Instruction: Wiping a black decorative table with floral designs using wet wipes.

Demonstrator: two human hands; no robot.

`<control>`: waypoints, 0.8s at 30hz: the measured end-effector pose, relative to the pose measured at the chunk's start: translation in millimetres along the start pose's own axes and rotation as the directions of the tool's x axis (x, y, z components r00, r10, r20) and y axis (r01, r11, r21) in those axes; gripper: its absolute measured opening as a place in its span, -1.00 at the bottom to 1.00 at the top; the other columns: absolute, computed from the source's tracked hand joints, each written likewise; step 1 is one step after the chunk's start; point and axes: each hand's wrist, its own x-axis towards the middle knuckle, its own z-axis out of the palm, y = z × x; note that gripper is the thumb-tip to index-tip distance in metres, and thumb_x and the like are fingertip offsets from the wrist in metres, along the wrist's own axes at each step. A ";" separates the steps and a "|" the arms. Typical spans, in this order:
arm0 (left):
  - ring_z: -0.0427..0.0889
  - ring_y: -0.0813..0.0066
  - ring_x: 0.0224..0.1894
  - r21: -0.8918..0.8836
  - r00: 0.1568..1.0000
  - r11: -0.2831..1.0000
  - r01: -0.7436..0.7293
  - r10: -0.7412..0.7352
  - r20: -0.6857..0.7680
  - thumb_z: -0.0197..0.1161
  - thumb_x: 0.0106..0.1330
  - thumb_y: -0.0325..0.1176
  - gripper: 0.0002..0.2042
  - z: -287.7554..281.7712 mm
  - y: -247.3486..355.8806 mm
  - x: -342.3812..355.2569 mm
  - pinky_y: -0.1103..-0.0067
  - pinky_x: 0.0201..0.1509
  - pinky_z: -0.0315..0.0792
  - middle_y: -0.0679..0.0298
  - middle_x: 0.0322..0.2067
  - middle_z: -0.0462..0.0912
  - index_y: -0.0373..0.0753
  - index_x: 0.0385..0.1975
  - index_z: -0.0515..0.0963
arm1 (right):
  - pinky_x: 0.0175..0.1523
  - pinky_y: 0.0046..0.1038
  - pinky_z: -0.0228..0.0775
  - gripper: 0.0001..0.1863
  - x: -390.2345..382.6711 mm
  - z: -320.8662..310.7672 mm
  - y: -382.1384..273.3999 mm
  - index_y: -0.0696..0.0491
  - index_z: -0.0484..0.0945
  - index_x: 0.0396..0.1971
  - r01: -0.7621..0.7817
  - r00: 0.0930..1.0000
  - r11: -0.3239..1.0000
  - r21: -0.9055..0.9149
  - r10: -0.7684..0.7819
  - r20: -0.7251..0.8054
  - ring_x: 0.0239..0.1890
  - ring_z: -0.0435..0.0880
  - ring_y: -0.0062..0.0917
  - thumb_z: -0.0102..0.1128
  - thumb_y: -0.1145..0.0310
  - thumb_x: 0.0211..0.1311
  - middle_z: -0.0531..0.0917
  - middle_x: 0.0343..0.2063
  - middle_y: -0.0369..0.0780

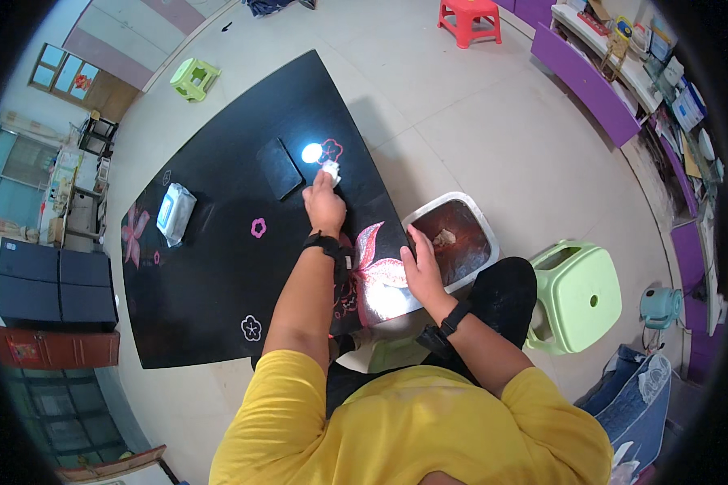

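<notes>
My left hand (323, 206) reaches over the black table (218, 275), its fingers pressing a crumpled white wipe (332, 171) onto the top beside a pink flower outline. Just left of that hand lies a flat, dark rectangular thing (280, 170); I cannot tell its kind. My right hand (424, 265) rests at the table's right edge with its thumb and fingers apart, holding nothing. Farther left on the table is a white and blue soft pack of wipes (176, 213).
Against the table's right side stands a rectangular bin (488, 234) with a crumpled scrap inside. A light green stool (578, 299) is to my right, a smaller green stool (192, 79) far left, a red stool (469, 22) at the back. Purple drawers (582, 81) line the right.
</notes>
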 end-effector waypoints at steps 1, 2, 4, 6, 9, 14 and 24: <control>0.44 0.00 -0.05 -0.009 0.999 1.000 -0.020 0.021 0.032 -0.06 0.11 -0.64 -0.52 -1.9 10.7 0.4 0.36 0.14 0.31 0.09 0.12 0.47 -0.23 0.08 0.46 | 0.30 -0.28 0.11 -0.47 1.1 2.2 -0.4 0.15 0.22 0.23 -0.064 0.998 0.994 0.085 0.061 0.035 0.23 0.29 -0.11 0.00 0.29 0.30 0.33 0.17 0.05; 0.45 0.01 -0.07 -0.033 0.994 0.994 -0.106 0.107 0.025 -0.04 0.06 -0.65 -0.51 5.5 15.0 -1.3 0.35 0.12 0.33 0.11 0.09 0.49 -0.24 0.06 0.47 | 0.31 -0.30 0.11 -0.46 0.4 1.2 -1.7 0.14 0.18 0.25 -0.099 0.993 0.993 0.071 0.094 0.078 0.25 0.29 -0.12 -0.04 0.27 0.33 0.32 0.19 0.06; 0.48 0.00 -0.13 -0.109 0.963 0.962 -0.251 0.259 0.071 0.01 0.01 -0.67 -0.54 6.5 34.3 -7.9 0.33 0.06 0.36 0.11 0.03 0.54 -0.25 -0.02 0.51 | 0.31 -0.29 0.10 -0.45 0.0 0.0 -2.9 0.15 0.18 0.26 -0.096 0.992 0.993 0.062 0.090 0.092 0.25 0.29 -0.12 -0.04 0.27 0.33 0.32 0.19 0.06; 0.51 0.06 -0.14 -0.373 0.903 0.846 -0.381 0.426 0.043 0.07 0.12 -0.60 -0.67 16.3 31.8 -5.2 0.37 0.03 0.37 0.08 -0.03 0.58 -0.25 -0.10 0.57 | 0.31 -0.29 0.10 -0.45 -0.7 -2.6 -5.7 0.16 0.16 0.26 -0.101 0.990 0.994 0.047 0.096 0.107 0.26 0.28 -0.11 -0.05 0.27 0.33 0.31 0.20 0.07; 0.57 0.12 -0.17 -0.630 0.942 0.773 -0.081 0.266 0.206 0.03 0.25 -0.51 -0.73 1.6 18.5 32.2 0.43 0.01 0.39 0.03 -0.06 0.59 -0.25 -0.09 0.58 | 0.31 -0.29 0.10 -0.45 0.1 -6.1 -4.0 0.17 0.16 0.26 -0.103 0.987 0.994 0.029 0.099 0.127 0.26 0.28 -0.11 -0.06 0.27 0.33 0.31 0.20 0.07; 0.51 0.02 -0.15 -0.040 0.962 0.961 -0.274 0.273 -0.025 0.01 0.09 -0.63 -0.59 19.3 -11.2 42.5 0.34 0.03 0.38 0.12 0.01 0.56 -0.19 -0.05 0.55 | 0.31 -0.32 0.11 -0.48 2.1 -4.4 -9.9 0.18 0.18 0.25 -0.076 0.991 0.992 0.104 0.063 0.122 0.25 0.30 -0.13 -0.11 0.28 0.37 0.33 0.19 0.07; 0.43 0.15 -0.15 -0.404 0.844 0.828 -0.390 0.497 0.202 0.05 0.09 -0.61 -0.57 -16.5 72.8 -88.4 0.42 0.06 0.32 0.26 0.09 0.53 -0.12 -0.02 0.57 | 0.31 -0.36 0.09 -0.49 -1.2 3.8 8.2 0.19 0.15 0.27 -0.063 0.998 0.957 0.283 0.055 0.037 0.27 0.31 -0.24 -0.15 0.26 0.41 0.35 0.19 0.03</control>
